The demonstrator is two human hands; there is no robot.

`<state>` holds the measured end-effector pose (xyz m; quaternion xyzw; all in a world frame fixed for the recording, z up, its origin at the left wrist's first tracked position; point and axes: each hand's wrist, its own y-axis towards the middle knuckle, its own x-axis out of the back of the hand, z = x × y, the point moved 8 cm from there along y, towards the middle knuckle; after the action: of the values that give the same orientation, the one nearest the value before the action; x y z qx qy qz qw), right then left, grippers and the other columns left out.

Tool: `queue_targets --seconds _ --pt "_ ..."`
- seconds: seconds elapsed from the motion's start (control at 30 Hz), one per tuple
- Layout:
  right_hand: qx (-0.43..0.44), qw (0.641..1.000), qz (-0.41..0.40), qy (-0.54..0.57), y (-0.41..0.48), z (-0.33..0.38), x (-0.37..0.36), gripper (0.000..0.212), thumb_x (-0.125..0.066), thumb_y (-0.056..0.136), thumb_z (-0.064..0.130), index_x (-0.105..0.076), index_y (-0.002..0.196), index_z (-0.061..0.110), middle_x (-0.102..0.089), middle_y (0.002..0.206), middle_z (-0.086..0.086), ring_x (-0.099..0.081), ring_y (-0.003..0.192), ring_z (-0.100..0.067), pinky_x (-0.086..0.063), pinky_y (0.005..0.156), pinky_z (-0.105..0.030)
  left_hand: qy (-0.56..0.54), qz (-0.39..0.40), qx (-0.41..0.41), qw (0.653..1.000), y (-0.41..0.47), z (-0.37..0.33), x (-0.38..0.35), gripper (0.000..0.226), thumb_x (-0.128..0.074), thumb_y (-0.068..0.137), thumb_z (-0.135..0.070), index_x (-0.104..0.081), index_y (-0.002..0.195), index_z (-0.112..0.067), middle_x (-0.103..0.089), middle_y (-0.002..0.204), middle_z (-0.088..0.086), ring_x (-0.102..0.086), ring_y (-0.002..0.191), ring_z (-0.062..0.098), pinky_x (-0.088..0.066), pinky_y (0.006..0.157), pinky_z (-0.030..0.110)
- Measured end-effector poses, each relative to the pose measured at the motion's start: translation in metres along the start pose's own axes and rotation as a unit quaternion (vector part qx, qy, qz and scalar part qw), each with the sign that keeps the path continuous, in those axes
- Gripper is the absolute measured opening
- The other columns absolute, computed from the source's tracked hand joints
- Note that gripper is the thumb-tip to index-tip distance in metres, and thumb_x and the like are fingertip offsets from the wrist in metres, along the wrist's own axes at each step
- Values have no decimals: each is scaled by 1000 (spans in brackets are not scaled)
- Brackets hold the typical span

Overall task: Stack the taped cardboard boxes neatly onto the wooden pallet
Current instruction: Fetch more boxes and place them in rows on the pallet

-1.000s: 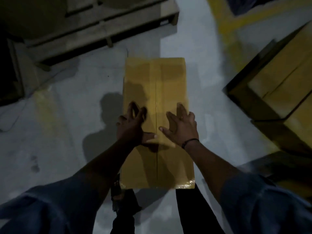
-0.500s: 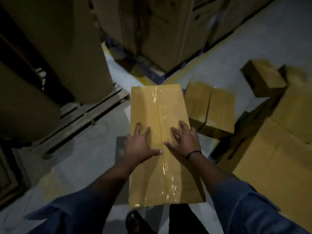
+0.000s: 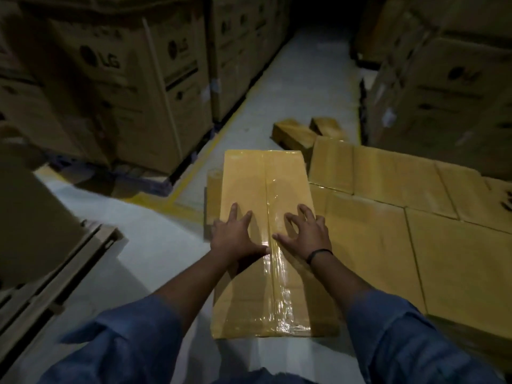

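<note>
Head view — my left hand (image 3: pixel 235 242) and right hand (image 3: pixel 304 234) press spread fingers (image 3: pixel 233 214) flat on the long tan taped cardboard box (image 3: pixel 263 184) — gripping nothing.

Tall LG cartons (image 3: pixel 116 87) flank the yellow-lined grey floor (image 3: pixel 304 84).

Both hands (image 3: pixel 238 239) flat on box (image 3: pixel 266 195); box rows (image 3: pixel 415 217) right, pallet (image 3: pixel 55 273) left, cartons (image 3: pixel 124 79) behind.

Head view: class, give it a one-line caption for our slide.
Left hand and right hand rest spread on a taped cardboard box beside a row of similar boxes.
</note>
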<state>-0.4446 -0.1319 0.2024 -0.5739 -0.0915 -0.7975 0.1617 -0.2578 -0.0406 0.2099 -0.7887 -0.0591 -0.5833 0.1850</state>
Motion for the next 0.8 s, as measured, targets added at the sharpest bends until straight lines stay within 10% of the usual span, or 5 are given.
queue_targets --seconds 0.37,0.8 --pt "-107 994 10 11 7 -192 46 76 -62 80 76 -48 145 42 -16 166 7 -30 139 -34 -35 111 -46 36 66 -92 993 67 -188 -60 131 -64 53 -97 -18 161 -38 3 173 1 -30 141 57 -37 112 64" --pt "-159 986 22 40 87 -263 26 77 -62 80 75 -46 146 40 -15 166 6 -29 140 -38 -37 112 -49 75 91 -138 983 171 -241 -76 124 -68 61 -91 -20 162 -38 4 173 4 -31 141 56 -37 112 62"
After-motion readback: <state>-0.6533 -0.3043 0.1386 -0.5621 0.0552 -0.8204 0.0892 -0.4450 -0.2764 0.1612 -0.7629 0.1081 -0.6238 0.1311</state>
